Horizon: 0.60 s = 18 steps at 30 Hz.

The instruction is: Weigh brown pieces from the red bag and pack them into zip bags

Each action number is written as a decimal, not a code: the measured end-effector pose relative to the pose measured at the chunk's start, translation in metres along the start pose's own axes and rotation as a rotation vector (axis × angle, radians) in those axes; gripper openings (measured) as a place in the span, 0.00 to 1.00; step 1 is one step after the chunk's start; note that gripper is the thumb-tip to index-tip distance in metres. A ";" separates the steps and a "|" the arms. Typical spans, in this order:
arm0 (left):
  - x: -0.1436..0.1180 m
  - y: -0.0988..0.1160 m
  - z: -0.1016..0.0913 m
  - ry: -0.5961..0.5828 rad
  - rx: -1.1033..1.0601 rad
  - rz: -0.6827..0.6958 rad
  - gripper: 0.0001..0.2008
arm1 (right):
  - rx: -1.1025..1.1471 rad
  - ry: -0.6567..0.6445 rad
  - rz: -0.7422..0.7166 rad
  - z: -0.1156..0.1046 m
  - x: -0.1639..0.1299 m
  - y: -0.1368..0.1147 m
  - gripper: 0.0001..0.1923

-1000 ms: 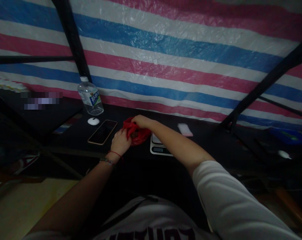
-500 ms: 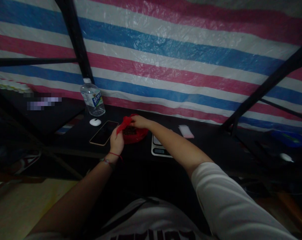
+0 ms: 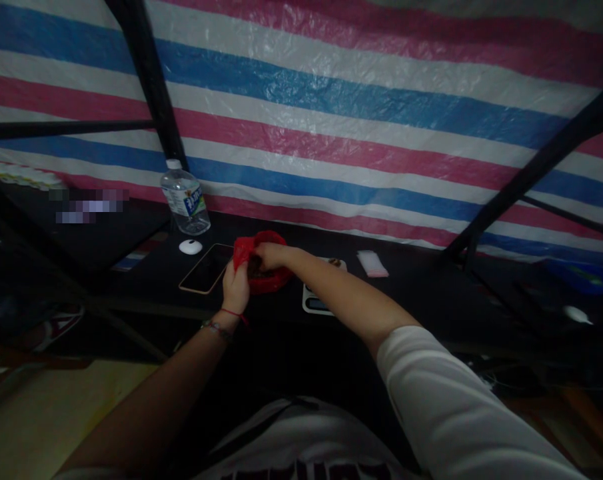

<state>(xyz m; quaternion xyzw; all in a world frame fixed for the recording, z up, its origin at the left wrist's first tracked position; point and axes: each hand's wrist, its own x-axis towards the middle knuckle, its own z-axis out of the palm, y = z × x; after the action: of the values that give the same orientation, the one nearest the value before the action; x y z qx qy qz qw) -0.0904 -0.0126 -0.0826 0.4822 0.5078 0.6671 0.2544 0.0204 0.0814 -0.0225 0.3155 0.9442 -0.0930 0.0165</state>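
Note:
A red plastic bag (image 3: 270, 283) sits on the black table with its mouth open, and small dark brown pieces (image 3: 255, 268) lie inside. My left hand (image 3: 236, 288) is closed on the bag's near left edge and holds it up. Over the bag's mouth, my right hand (image 3: 272, 256) has its bunched fingers dipped in among the brown pieces; the fingertips are hidden. Right of the bag is a kitchen scale (image 3: 311, 305), partly covered by my right forearm. A few brown pieces (image 3: 334, 262) show at the scale's far end.
Left of the bag lie a phone (image 3: 206, 270) and a white computer mouse (image 3: 190, 247), with a clear plastic bottle (image 3: 185, 200) behind them. A pack of small clear bags (image 3: 372, 263) lies right of the scale. Behind the table hangs a striped plastic sheet (image 3: 321, 133).
My right hand has moved slightly left and down, its fingers going from the bag's rim into the bag. The raised bag edge in my left hand has shifted, and brown pieces on the scale now show.

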 end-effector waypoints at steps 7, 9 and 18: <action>0.002 -0.014 0.001 0.010 -0.004 -0.007 0.16 | -0.059 0.008 -0.007 -0.002 0.001 -0.003 0.16; 0.002 -0.013 0.001 0.001 -0.010 -0.002 0.16 | -0.032 0.013 0.007 -0.005 -0.002 0.000 0.14; 0.001 -0.007 0.001 -0.004 0.012 0.034 0.15 | 0.077 0.077 -0.019 -0.025 -0.013 0.010 0.12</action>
<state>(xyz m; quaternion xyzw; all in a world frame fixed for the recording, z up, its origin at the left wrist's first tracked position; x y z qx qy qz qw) -0.0912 -0.0087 -0.0886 0.4937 0.5028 0.6673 0.2411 0.0372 0.0860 0.0019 0.3101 0.9429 -0.1173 -0.0328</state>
